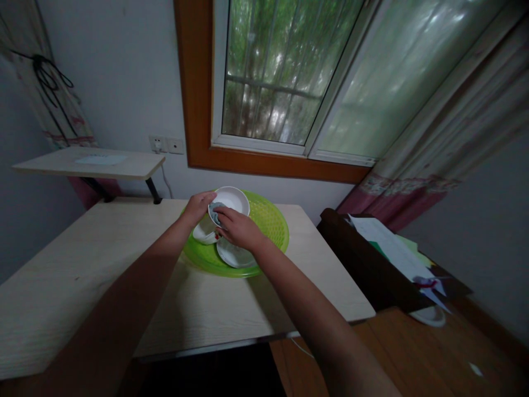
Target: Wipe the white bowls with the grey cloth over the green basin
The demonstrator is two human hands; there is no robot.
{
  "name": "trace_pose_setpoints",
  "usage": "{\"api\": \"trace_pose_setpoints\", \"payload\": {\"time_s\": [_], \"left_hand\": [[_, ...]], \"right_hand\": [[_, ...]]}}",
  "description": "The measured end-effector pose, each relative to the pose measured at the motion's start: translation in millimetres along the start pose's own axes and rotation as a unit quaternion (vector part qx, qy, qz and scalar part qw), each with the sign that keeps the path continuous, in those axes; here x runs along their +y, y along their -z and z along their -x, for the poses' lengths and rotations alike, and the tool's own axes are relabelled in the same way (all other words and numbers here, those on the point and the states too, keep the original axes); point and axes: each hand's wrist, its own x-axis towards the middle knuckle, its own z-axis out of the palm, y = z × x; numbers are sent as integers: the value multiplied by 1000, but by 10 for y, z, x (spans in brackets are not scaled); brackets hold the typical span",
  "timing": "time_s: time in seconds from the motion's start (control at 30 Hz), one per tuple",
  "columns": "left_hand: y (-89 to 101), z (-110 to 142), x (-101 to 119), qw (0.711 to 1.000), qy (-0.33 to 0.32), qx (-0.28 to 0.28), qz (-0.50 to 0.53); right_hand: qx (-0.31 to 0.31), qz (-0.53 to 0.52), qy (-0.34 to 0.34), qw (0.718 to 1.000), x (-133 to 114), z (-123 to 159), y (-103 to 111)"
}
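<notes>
My left hand (199, 207) grips the left rim of a white plate (233, 198), holding it tilted above a round green plastic basket (273, 220). In my right hand (237, 226) a grey-blue cloth (215, 213) is pressed against the plate's inner left side, its fingers closed on it. Below, in the basket, lie a white bowl (203, 234) at the left and another white plate (235, 256) nearer the front. The right hand partly covers both the cloth and the held plate.
The basket stands on a pale wooden desk (103, 264) with a small raised shelf (91, 161) at the back left. Right of the desk, papers (388, 242) lie on a dark brown piece of furniture (351, 259). Behind are a window (273, 82) and wall sockets (166, 145).
</notes>
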Motion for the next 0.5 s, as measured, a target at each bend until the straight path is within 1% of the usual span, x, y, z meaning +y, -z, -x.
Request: {"api": "trace_pose_setpoints", "payload": {"time_s": [0.37, 0.5], "left_hand": [[15, 37, 63, 1000, -7, 17, 3], [23, 34, 60, 1000, 0, 31, 2]], "right_hand": [[10, -50, -12, 999, -6, -7, 41], [-3, -13, -25, 1000, -16, -26, 66]]}}
